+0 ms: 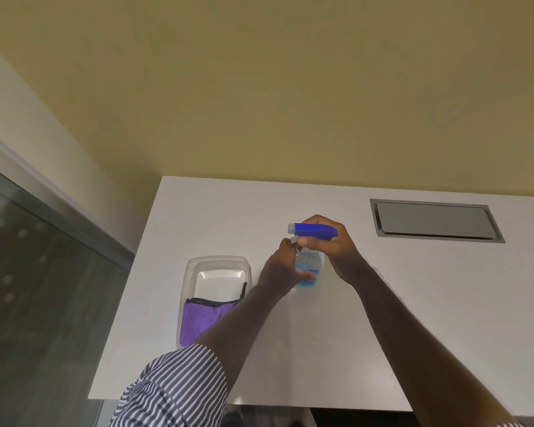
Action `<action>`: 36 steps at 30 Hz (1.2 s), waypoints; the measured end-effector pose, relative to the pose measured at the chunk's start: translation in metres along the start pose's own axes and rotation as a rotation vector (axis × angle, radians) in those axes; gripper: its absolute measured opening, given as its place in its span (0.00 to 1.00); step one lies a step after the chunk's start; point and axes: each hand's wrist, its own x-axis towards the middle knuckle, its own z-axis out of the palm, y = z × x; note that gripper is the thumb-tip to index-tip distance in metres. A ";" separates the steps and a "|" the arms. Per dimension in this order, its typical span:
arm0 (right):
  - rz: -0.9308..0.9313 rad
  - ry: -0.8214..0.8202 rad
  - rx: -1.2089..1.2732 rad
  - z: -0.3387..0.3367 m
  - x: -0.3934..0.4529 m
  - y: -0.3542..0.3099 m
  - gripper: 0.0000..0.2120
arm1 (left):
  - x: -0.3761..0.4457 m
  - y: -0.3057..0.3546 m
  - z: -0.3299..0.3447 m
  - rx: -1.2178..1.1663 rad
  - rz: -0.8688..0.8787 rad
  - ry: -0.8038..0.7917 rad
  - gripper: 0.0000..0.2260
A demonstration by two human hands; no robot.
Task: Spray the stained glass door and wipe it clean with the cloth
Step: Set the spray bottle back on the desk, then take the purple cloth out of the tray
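A clear spray bottle (309,263) with blue liquid and a blue trigger head stands on the white table (413,303). My right hand (333,251) wraps around its neck and head. My left hand (279,269) grips the bottle's body from the left, fingers near the nozzle. A purple cloth (198,318) with a black edge lies in the near end of a clear plastic tub (195,266), left of the bottle. The glass door (37,303) fills the far left of the view, with pale spots on it.
A grey metal cable hatch (435,221) is set flush in the table at the back right. The table backs onto a yellow wall (290,87). A grey door frame (74,229) runs beside the glass. My striped sleeve (173,389) hangs over the table's near edge.
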 end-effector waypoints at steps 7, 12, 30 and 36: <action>-0.004 0.057 0.071 -0.007 -0.014 0.003 0.21 | 0.000 0.004 -0.006 0.050 -0.078 -0.078 0.32; 0.004 0.098 0.098 -0.009 -0.020 0.001 0.29 | -0.003 0.006 -0.010 0.131 -0.074 -0.075 0.27; -0.054 0.695 0.016 0.051 -0.112 -0.029 0.13 | -0.111 -0.005 -0.113 0.281 0.263 0.207 0.21; 0.045 0.339 -0.414 0.143 -0.122 0.016 0.06 | -0.170 -0.059 -0.128 0.410 0.123 0.270 0.29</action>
